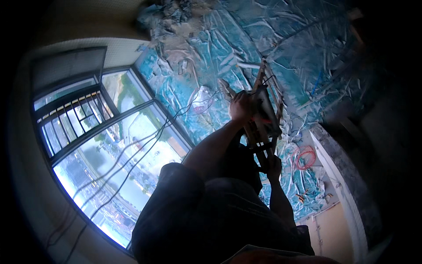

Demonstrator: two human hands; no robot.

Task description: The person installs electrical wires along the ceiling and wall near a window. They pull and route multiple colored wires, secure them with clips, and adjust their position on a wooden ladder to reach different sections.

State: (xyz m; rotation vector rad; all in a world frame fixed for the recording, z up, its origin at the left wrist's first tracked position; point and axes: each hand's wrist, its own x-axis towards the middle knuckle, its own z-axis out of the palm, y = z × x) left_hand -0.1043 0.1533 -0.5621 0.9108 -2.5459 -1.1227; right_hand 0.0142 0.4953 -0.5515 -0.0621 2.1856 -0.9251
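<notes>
In the head view, the left hand (241, 107) has its fingers curled over a ladder-like frame (252, 133) standing before the person, above crumpled blue sheeting (182, 79). The right hand (273, 166) touches its lower part; shadow hides whether those fingers clamp. Faint lettering on the dark shirt (211, 220) is illegible.

Left hand (241, 107): on the ladder (260, 75), farther from the body
Right hand (273, 167): there too, closer in, its hold lost in shadow
Below: crumpled blue sheeting (237, 35), red coil (299, 159)
Window (154, 149): off left, cables (161, 129) strung across
</notes>
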